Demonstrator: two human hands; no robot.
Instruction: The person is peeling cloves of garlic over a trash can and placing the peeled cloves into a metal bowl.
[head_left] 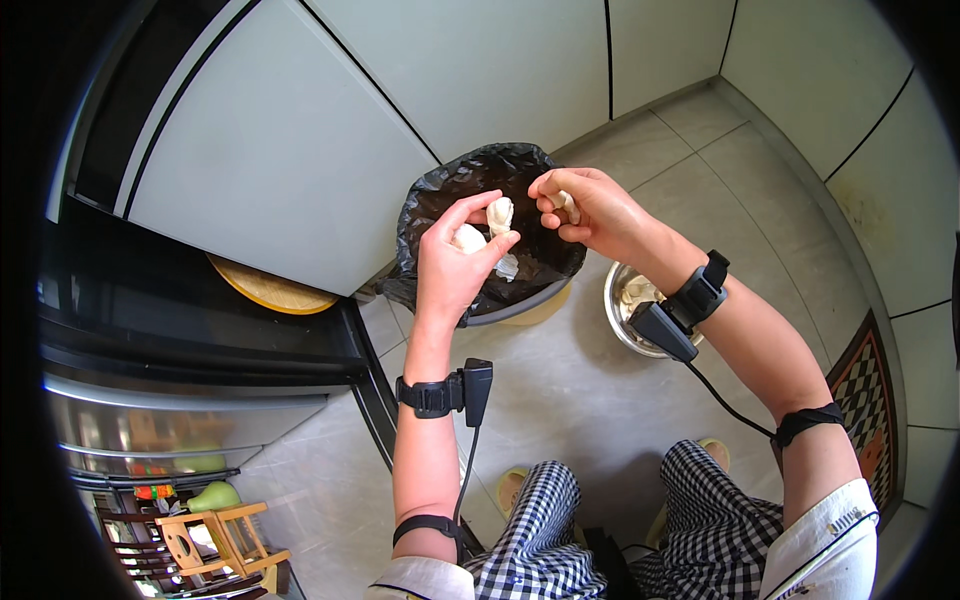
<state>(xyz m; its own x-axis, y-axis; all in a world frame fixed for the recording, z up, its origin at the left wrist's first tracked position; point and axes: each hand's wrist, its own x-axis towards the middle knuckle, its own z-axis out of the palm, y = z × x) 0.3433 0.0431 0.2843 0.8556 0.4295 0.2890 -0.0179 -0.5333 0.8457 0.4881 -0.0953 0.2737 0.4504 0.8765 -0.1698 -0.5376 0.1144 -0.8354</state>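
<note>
Partly inside left grip (450,262), garlic (500,214)

Left hand (455,255) and right hand (605,215) reach far, slightly apart, fingers (468,207) curled on both; the right forearm (765,350) slants in from the right

The garlic (501,214) is showing creamy white against the black bin liner (424,213), the bowl (609,303) is shining silver, the trousers (533,525) are sporting black-and-white checks, the mat (864,405) is wearing a dark-and-pale checkerboard, and from where I'm standing the cabinets (285,130) are looking pale grey.
</note>
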